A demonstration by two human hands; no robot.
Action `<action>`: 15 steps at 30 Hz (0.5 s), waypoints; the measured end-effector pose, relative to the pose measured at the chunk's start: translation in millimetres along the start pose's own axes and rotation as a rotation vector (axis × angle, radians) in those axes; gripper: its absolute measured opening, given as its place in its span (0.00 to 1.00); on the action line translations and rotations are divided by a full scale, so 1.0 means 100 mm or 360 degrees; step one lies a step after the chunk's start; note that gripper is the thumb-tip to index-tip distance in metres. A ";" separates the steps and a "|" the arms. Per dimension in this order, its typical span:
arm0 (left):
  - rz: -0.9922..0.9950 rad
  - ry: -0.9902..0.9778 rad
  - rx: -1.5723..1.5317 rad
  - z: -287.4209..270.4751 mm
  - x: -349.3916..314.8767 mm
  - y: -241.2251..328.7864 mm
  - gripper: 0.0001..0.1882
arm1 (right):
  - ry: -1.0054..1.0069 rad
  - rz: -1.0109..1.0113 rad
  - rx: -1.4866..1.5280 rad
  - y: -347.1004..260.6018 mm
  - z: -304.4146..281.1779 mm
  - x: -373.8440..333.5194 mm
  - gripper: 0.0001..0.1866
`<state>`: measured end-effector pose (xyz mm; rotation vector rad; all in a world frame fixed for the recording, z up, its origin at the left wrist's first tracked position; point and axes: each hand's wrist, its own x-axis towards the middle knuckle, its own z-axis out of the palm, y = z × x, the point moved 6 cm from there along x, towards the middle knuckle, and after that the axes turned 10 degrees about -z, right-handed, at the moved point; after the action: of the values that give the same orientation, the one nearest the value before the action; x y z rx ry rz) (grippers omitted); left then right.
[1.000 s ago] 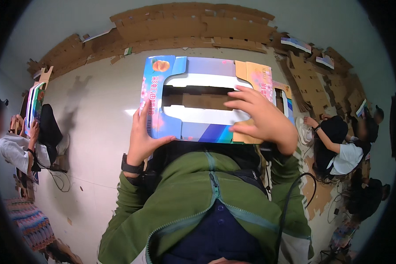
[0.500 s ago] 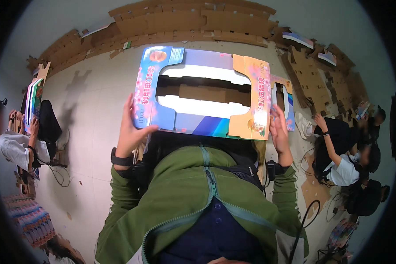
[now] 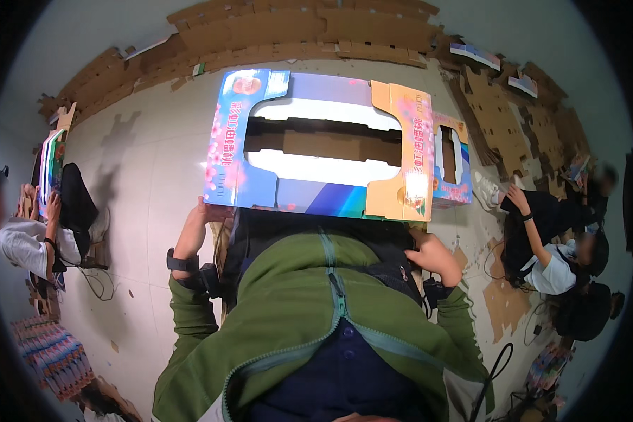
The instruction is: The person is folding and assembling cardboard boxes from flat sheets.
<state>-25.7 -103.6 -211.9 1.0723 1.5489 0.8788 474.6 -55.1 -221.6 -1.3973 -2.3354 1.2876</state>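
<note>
A printed cardboard carton [image 3: 226, 151] lies in front of my lap, its end panels blue on the left and yellow-orange on the right. A wide cut-out in its top shows white inner walls and a brown bottom. At its lower left corner, my left hand [image 3: 202, 214] is closed on the edge, some fingers hidden beneath. My right hand [image 3: 436, 257] is bent just below the lower right corner, with its fingertips out of sight under the carton, so its hold cannot be made out.
A smaller-looking printed carton [image 3: 454, 190] stands beyond the right end. Brown cardboard sheets [image 3: 260, 32] line the far wall, and more cardboard [image 3: 496, 119] lies at right. A seated person [image 3: 32, 243] at left handles a carton; other people [image 3: 555, 264] sit at right. Stacked printed cartons [image 3: 53, 355] stand lower left.
My left hand has slid down from the blue end to the lower left corner. My right hand has dropped from the yellow end to below the corner. The carton has shifted slightly left.
</note>
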 end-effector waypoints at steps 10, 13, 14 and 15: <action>0.0179 0.0501 -0.0064 -0.31 -0.08 0.52 0.41 | 0.0426 -0.0372 -0.0047 0.15 0.02 0.05 0.17; 0.0313 0.0466 -0.0030 -0.22 -0.11 0.77 0.28 | 0.0387 -0.0360 -0.0187 0.06 -0.07 0.05 0.16; 0.0359 0.0502 0.0061 -0.17 -0.12 0.87 0.26 | 0.0304 -0.0241 -0.0317 0.06 -0.11 0.05 0.16; 0.0394 0.0500 0.0046 -0.11 -0.14 0.97 0.26 | 0.0325 -0.0302 -0.0295 0.00 -0.18 0.04 0.16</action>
<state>-15.5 -84.1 -115.6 1.2074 1.7115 1.2452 481.5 -41.1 -211.7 -1.2500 -2.4253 0.8552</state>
